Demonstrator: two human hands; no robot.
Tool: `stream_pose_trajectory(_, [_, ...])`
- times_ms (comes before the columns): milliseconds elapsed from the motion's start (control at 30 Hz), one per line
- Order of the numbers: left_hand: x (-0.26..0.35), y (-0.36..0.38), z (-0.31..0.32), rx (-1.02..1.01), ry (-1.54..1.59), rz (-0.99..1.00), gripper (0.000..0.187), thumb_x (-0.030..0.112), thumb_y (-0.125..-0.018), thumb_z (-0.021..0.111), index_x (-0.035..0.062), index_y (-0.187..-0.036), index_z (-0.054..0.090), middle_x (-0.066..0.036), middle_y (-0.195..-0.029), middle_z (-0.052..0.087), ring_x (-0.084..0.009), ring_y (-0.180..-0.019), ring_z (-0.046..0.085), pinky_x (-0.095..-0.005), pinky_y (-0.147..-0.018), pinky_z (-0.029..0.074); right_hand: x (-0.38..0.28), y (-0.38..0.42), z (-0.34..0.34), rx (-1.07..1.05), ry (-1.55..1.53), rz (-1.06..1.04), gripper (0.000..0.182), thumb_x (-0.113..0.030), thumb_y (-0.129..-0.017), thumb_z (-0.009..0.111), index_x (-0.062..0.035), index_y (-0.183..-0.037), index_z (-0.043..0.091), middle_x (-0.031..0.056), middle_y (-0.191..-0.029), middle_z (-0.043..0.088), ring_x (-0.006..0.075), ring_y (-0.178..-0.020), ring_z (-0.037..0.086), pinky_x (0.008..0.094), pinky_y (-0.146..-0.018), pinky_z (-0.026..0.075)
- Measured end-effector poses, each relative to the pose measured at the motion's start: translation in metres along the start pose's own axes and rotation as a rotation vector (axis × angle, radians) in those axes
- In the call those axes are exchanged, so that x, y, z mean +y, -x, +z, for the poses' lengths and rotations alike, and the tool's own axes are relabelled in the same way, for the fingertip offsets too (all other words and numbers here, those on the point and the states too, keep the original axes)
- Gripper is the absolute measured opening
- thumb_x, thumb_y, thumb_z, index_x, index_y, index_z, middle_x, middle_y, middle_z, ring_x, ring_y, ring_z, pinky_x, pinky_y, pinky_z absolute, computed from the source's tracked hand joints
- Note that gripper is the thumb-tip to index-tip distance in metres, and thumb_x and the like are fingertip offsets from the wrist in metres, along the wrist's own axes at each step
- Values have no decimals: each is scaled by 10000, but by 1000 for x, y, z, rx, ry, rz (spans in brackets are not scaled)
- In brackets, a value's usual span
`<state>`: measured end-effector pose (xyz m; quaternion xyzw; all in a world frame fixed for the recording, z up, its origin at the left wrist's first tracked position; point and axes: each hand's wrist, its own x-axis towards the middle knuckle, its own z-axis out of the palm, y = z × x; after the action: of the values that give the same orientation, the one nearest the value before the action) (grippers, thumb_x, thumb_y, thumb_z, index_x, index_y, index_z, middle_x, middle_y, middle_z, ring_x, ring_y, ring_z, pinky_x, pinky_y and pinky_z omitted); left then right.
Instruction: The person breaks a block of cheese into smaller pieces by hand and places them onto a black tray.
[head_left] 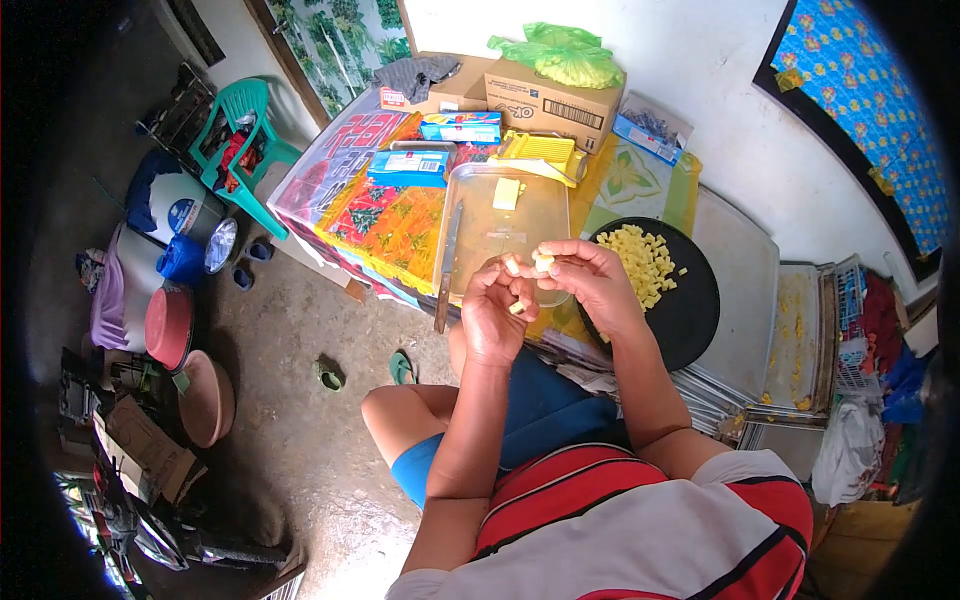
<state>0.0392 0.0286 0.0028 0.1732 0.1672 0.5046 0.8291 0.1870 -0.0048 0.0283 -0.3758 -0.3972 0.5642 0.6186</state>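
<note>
Both hands are raised close together over the near edge of a shallow clear tray (540,215). My left hand (492,315) is curled, palm up, around small pale-yellow cheese pieces (516,308). Between the thumb and fingers of my right hand (597,285) is a cheese cube (544,263). A larger block of cheese (507,194) lies on the tray. Along the tray's left side rests a knife (449,262), its handle toward me. Beside my right hand, a round black pan (697,320) holds a heap of cheese cubes (640,260).
Blue boxes (408,168) and a yellow slatted item (540,155) sit behind the tray. Farther back is a cardboard box (555,105) topped by a green plastic bag (560,55). Metal trays (735,260) stand to the right. A green chair (245,105) is on the left.
</note>
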Motion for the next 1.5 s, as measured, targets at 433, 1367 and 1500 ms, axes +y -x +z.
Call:
stream_pose_trajectory(433, [-1,9,12,-21,-257,86,198,181,-892,617,18,-1000,583,-60,-768,629,-74,-527,505,-198,-389,366,-1,2,0,-36,40,-40,193,-32,-824,670,2,-1008,622,73,-908,661,116,-801,624,252,-730,506])
stream_pose_trajectory(1367, [-2,3,4,160,-14,-43,325,327,-934,438,60,-909,621,-47,-760,599,-133,-564,498,-238,-464,390,7,2,-5,-31,-19,-54,221,7,-822,650,13,-1040,613,67,-1010,647,130,-915,613,285,-825,501])
stream_pose_trajectory(1500, [-2,4,8,161,-36,-95,364,367,-945,427,59,-912,619,-42,-737,583,-133,-581,519,-239,-483,406,11,0,-3,-23,33,-99,211,31,-814,645,11,-1018,596,76,-968,646,135,-860,624,281,-787,511])
